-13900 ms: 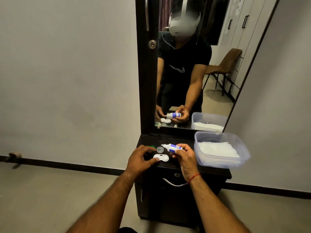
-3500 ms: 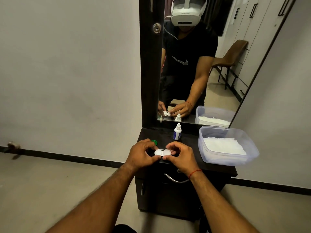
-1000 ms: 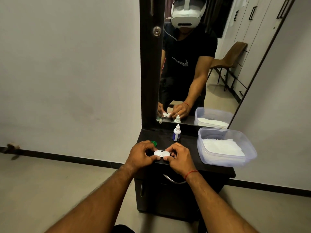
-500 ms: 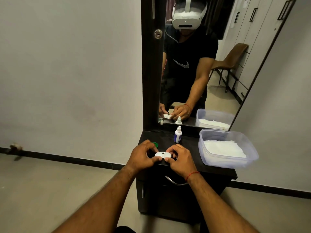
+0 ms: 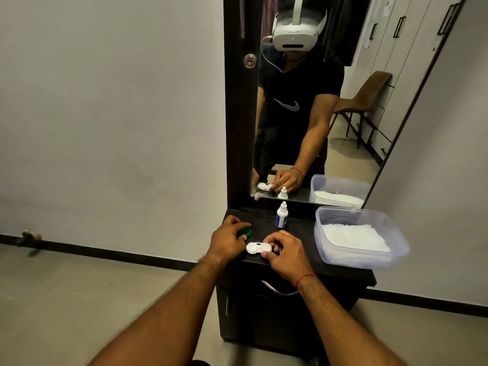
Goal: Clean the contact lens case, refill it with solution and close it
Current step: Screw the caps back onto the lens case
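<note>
Pinching lens case (image 5: 255, 248): right hand (image 5: 286, 256); left hand (image 5: 227, 241) seemingly grips cap (image 5: 245, 231).

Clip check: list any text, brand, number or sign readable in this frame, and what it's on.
No words or numbers can be read.
On the solution bottle: blue-and-white label, print too small.
On the black shirt in the mirror: pale swoosh mark, no letters.
On the reflected cupboard door: paper sheet, blurred.
</note>
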